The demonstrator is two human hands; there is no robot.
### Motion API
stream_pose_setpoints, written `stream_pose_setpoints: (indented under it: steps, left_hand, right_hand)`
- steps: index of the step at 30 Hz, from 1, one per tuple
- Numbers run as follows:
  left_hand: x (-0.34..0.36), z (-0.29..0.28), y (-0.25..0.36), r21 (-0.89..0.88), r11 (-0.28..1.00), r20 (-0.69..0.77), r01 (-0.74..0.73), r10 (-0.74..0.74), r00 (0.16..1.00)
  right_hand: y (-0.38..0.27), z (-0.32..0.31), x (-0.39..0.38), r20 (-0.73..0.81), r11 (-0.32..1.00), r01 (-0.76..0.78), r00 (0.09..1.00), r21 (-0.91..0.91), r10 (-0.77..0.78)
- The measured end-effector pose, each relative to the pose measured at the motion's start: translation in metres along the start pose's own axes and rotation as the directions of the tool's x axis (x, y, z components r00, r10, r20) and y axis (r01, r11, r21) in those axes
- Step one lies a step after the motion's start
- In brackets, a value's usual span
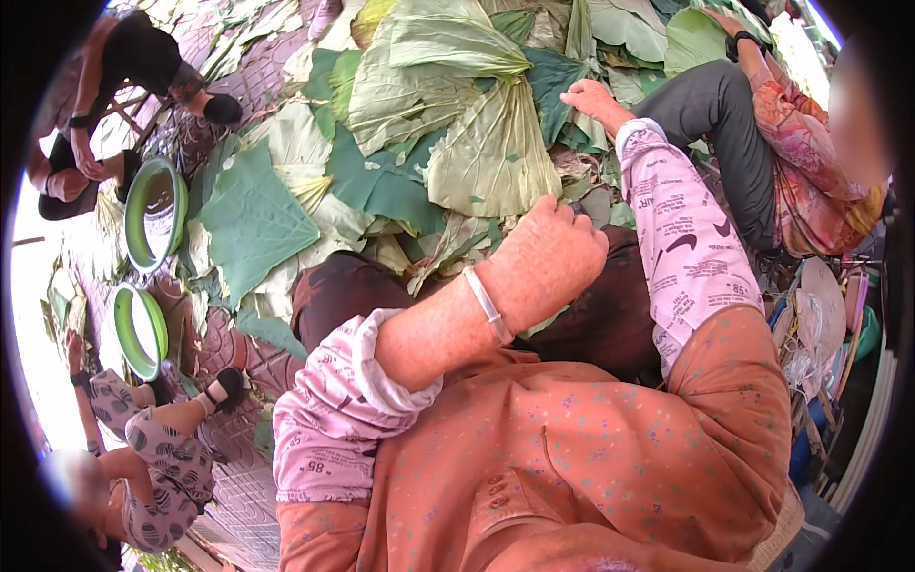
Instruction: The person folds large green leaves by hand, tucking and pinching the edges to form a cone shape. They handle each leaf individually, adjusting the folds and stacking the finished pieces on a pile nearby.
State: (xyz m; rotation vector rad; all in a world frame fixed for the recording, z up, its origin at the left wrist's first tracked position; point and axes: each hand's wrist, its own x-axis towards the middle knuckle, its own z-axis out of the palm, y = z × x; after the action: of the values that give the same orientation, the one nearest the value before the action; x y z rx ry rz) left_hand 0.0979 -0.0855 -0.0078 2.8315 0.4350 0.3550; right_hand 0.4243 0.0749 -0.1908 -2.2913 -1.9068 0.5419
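Leaves (491,157) lie in a big heap at 12 o'clock.
The left hand (553,255) is curled up near the middle; I cannot tell if its fingers hold anything. At 1 o'clock the right hand (593,101) is over the leaves, fingers a bit bent, its hold hidden. A green tub (136,224) sits near 9 o'clock.

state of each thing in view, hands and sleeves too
left hand, fingers curled, palm hidden
right hand, reached out, grip unclear
left sleeve cover, bunched up
right sleeve cover, drawn to the wrist
large pale leaf, creased, fanned out
green leaf at left, spread out
upper green basin, uncovered
lower green basin, uncovered
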Motion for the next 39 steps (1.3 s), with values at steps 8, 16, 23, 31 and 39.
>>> stream_pose_setpoints:
  steps: [8,16,23,31,39]
  left_hand:
    - [0.002,0.004,0.003,-0.08,0.997,0.128,0.011,-0.001,0.992]
    - [0.006,0.003,-0.013,-0.122,0.99,0.278,0.07,-0.034,0.96]
    - [-0.002,0.005,-0.012,-0.109,0.989,0.232,0.096,-0.069,0.97]
    - [-0.006,-0.003,-0.012,-0.115,0.99,0.238,0.077,-0.048,0.97]
    - [-0.006,-0.003,-0.016,-0.115,0.988,0.311,0.101,-0.061,0.949]
  right_hand:
    - [0.011,0.071,0.063,0.295,0.528,-0.428,0.9,0.734,0.32]
    - [-0.06,0.151,0.118,-0.039,0.497,-0.196,0.905,0.845,0.423]
    - [-0.106,0.142,0.105,0.184,0.239,-0.273,0.924,0.932,0.334]
    - [-0.083,0.103,0.12,-0.329,0.973,-0.065,0.934,0.223,0.137]
    - [-0.125,0.087,0.134,-0.307,0.97,0.086,0.939,-0.227,-0.155]
